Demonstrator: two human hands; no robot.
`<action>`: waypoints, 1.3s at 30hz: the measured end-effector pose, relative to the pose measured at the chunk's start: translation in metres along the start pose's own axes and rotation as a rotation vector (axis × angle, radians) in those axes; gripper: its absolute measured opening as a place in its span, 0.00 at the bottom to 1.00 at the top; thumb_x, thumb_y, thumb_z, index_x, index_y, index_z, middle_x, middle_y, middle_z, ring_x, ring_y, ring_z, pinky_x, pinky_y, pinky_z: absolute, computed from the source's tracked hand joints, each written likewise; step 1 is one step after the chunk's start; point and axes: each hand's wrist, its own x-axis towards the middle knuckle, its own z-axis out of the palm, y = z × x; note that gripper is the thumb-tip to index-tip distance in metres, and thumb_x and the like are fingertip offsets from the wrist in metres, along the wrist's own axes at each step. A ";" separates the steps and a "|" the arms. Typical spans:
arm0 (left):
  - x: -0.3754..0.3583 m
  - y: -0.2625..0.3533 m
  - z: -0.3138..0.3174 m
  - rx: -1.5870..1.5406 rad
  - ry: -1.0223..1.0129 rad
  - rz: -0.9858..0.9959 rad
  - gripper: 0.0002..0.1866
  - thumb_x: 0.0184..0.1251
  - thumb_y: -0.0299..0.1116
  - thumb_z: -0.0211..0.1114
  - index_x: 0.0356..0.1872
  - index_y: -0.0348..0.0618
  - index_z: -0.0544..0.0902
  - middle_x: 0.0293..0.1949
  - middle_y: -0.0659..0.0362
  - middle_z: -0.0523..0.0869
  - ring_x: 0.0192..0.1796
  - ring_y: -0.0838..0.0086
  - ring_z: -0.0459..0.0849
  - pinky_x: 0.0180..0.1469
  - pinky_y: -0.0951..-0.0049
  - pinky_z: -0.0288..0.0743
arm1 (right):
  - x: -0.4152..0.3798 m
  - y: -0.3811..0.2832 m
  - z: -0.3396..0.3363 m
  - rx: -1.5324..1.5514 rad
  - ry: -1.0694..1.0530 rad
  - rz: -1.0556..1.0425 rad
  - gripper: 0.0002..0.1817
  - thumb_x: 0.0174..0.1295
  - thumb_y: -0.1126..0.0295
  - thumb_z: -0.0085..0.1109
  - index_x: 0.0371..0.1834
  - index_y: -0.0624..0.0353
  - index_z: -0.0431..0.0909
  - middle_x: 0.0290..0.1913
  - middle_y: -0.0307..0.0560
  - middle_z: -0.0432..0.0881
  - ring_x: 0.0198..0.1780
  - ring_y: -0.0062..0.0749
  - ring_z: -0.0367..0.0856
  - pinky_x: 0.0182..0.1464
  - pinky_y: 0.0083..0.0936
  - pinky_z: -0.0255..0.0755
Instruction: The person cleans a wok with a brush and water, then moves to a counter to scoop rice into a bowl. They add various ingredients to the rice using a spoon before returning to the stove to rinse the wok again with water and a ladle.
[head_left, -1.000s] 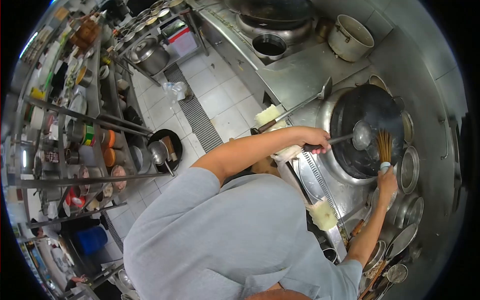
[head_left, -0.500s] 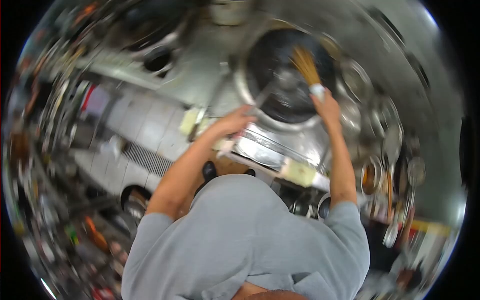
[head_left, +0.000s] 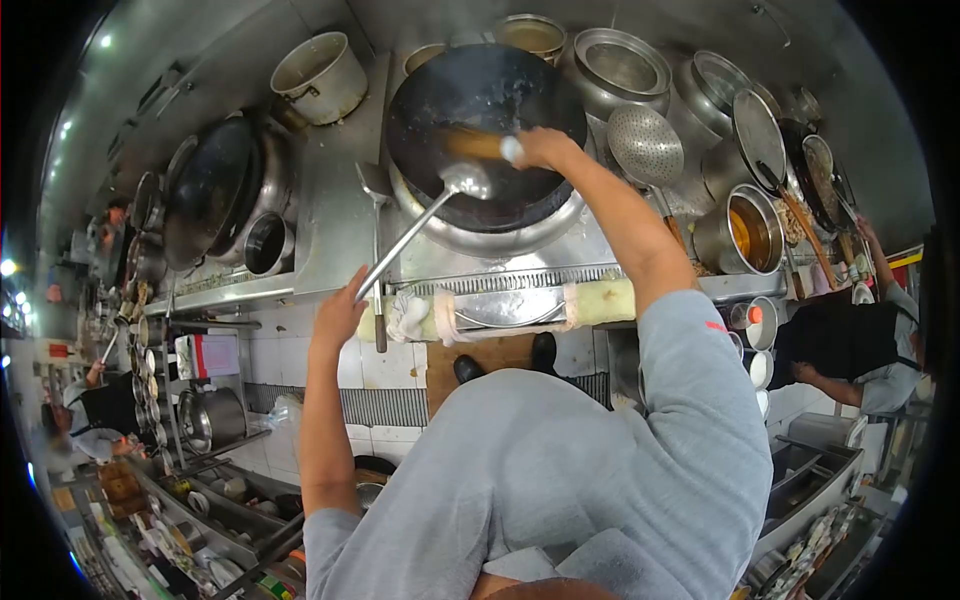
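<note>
A large black wok (head_left: 540, 90) is on the stove straight in front of me. My right hand (head_left: 548, 148) grips the pale-banded end of a bamboo brush (head_left: 470, 143), whose blurred bristles point left inside the wok. Lower left of the wok, my left hand (head_left: 340, 308) is closed round the handle of a metal ladle (head_left: 467, 181). The ladle's bowl is over the near part of the wok, just below the brush. Beside the left hand, a long-handled spatula (head_left: 376, 182) lies on the steel counter, its handle end past the front edge.
A deep pot (head_left: 320, 78) stands back left, and another wok (head_left: 212, 185) farther left. Right of the wok are a perforated strainer (head_left: 645, 146) and a pot of orange-brown liquid (head_left: 765, 240). Co-workers (head_left: 885, 345) are at the far right and far left. A rolled cloth (head_left: 605, 301) lines the counter edge.
The view has turned and sharpened. The brush, pointing away from me before, now points left across the wok. The ladle's bowl now shows clearly, and my right arm reaches farther over the wok.
</note>
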 end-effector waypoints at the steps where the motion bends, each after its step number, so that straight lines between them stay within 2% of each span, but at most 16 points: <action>1: -0.002 0.002 -0.001 -0.028 -0.057 -0.130 0.37 0.62 0.35 0.67 0.74 0.60 0.66 0.45 0.40 0.86 0.47 0.44 0.85 0.49 0.50 0.77 | -0.013 0.018 0.007 -0.066 -0.005 -0.002 0.33 0.51 0.46 0.72 0.58 0.51 0.78 0.51 0.54 0.86 0.54 0.50 0.85 0.54 0.44 0.79; 4: 0.017 0.013 0.052 -0.015 -0.039 -0.217 0.30 0.65 0.41 0.67 0.68 0.53 0.72 0.44 0.41 0.87 0.47 0.45 0.85 0.48 0.50 0.77 | -0.087 0.040 -0.004 -0.217 -0.080 0.001 0.34 0.51 0.46 0.72 0.57 0.55 0.76 0.45 0.56 0.87 0.50 0.53 0.86 0.51 0.46 0.79; 6: 0.050 0.043 0.100 -0.167 0.079 -0.248 0.23 0.68 0.46 0.65 0.60 0.47 0.77 0.43 0.42 0.87 0.47 0.45 0.86 0.47 0.51 0.77 | -0.142 0.037 -0.024 -0.158 0.038 0.085 0.35 0.53 0.46 0.71 0.59 0.55 0.74 0.44 0.57 0.87 0.48 0.55 0.86 0.51 0.47 0.78; 9: 0.067 0.097 0.107 -0.362 0.109 -0.233 0.22 0.69 0.49 0.64 0.56 0.45 0.79 0.40 0.42 0.87 0.45 0.45 0.85 0.46 0.52 0.77 | -0.200 0.016 -0.021 0.044 0.224 0.157 0.35 0.56 0.47 0.69 0.61 0.56 0.71 0.42 0.60 0.86 0.48 0.59 0.85 0.49 0.48 0.78; 12: 0.080 0.119 0.083 -0.717 -0.124 -0.392 0.25 0.70 0.52 0.64 0.54 0.41 0.79 0.39 0.40 0.87 0.45 0.45 0.85 0.46 0.52 0.76 | -0.211 0.029 0.034 0.159 0.402 0.186 0.36 0.60 0.48 0.66 0.66 0.56 0.67 0.43 0.62 0.86 0.47 0.62 0.84 0.48 0.50 0.77; 13: 0.091 0.094 0.104 -0.588 0.076 -0.215 0.28 0.69 0.55 0.64 0.51 0.35 0.80 0.40 0.40 0.87 0.45 0.46 0.86 0.47 0.54 0.76 | -0.212 0.035 0.051 0.173 0.470 0.194 0.37 0.61 0.48 0.65 0.67 0.56 0.65 0.44 0.62 0.86 0.47 0.63 0.84 0.48 0.51 0.77; 17: 0.100 0.062 0.047 -0.336 0.211 -0.030 0.28 0.69 0.59 0.62 0.47 0.41 0.82 0.38 0.40 0.86 0.44 0.43 0.85 0.45 0.53 0.76 | -0.228 0.029 0.051 0.440 0.593 0.236 0.37 0.62 0.49 0.64 0.70 0.54 0.64 0.48 0.62 0.85 0.49 0.63 0.83 0.50 0.52 0.76; 21: 0.094 0.078 -0.047 -0.121 0.168 -0.008 0.27 0.67 0.61 0.62 0.43 0.44 0.82 0.32 0.45 0.87 0.38 0.44 0.85 0.41 0.51 0.78 | -0.217 0.035 0.043 0.428 0.583 0.278 0.38 0.61 0.47 0.65 0.71 0.50 0.65 0.52 0.61 0.84 0.52 0.61 0.83 0.53 0.52 0.75; 24: 0.089 0.075 -0.088 0.232 0.304 0.056 0.26 0.66 0.62 0.61 0.38 0.46 0.80 0.28 0.51 0.87 0.34 0.47 0.86 0.36 0.53 0.79 | -0.216 0.042 0.020 0.234 0.669 -0.078 0.38 0.61 0.46 0.64 0.72 0.46 0.65 0.53 0.58 0.84 0.53 0.56 0.83 0.50 0.50 0.77; 26: 0.095 0.067 -0.098 0.415 0.421 0.222 0.25 0.66 0.62 0.60 0.35 0.47 0.78 0.27 0.54 0.86 0.32 0.51 0.86 0.33 0.57 0.79 | -0.204 0.047 -0.012 -0.002 0.655 -0.156 0.36 0.61 0.49 0.64 0.72 0.43 0.64 0.43 0.54 0.84 0.46 0.52 0.84 0.44 0.47 0.78; 27: 0.095 0.069 -0.105 0.518 0.480 0.327 0.23 0.67 0.59 0.60 0.32 0.48 0.75 0.24 0.56 0.83 0.28 0.55 0.85 0.28 0.61 0.76 | -0.222 0.020 -0.065 -0.039 0.457 -0.023 0.38 0.60 0.48 0.64 0.72 0.46 0.65 0.55 0.59 0.82 0.52 0.56 0.83 0.53 0.45 0.77; 30: 0.098 0.054 -0.103 0.580 0.510 0.431 0.22 0.65 0.58 0.62 0.32 0.48 0.75 0.23 0.57 0.82 0.25 0.57 0.84 0.26 0.61 0.76 | -0.183 0.035 -0.091 0.062 0.448 -0.200 0.36 0.60 0.50 0.65 0.71 0.48 0.66 0.43 0.57 0.85 0.45 0.55 0.85 0.47 0.44 0.79; 33: 0.089 0.034 -0.074 0.471 0.529 0.405 0.22 0.65 0.58 0.64 0.31 0.48 0.75 0.23 0.57 0.82 0.25 0.58 0.84 0.26 0.61 0.75 | -0.149 0.055 -0.117 -0.154 0.173 -0.057 0.36 0.59 0.49 0.67 0.70 0.46 0.66 0.43 0.55 0.85 0.39 0.46 0.87 0.40 0.39 0.80; 36: 0.073 0.017 -0.035 0.265 0.518 0.235 0.23 0.67 0.59 0.62 0.32 0.47 0.75 0.23 0.54 0.83 0.26 0.53 0.83 0.27 0.55 0.75 | -0.166 0.054 -0.104 0.751 0.039 -0.053 0.39 0.60 0.47 0.66 0.72 0.49 0.66 0.51 0.56 0.84 0.45 0.46 0.86 0.44 0.38 0.80; 37: 0.069 0.013 -0.019 0.177 0.475 0.155 0.24 0.68 0.59 0.61 0.33 0.46 0.75 0.23 0.53 0.83 0.26 0.51 0.83 0.28 0.54 0.74 | -0.178 0.039 -0.104 0.751 -0.046 -0.080 0.39 0.62 0.46 0.65 0.73 0.52 0.65 0.51 0.51 0.83 0.42 0.34 0.85 0.34 0.29 0.80; 39: 0.061 0.010 0.004 0.014 0.378 0.007 0.25 0.70 0.59 0.59 0.34 0.45 0.75 0.23 0.50 0.83 0.27 0.47 0.82 0.29 0.50 0.72 | -0.171 0.038 -0.092 0.538 0.003 -0.021 0.38 0.64 0.47 0.64 0.73 0.55 0.64 0.45 0.48 0.82 0.31 0.26 0.82 0.27 0.23 0.76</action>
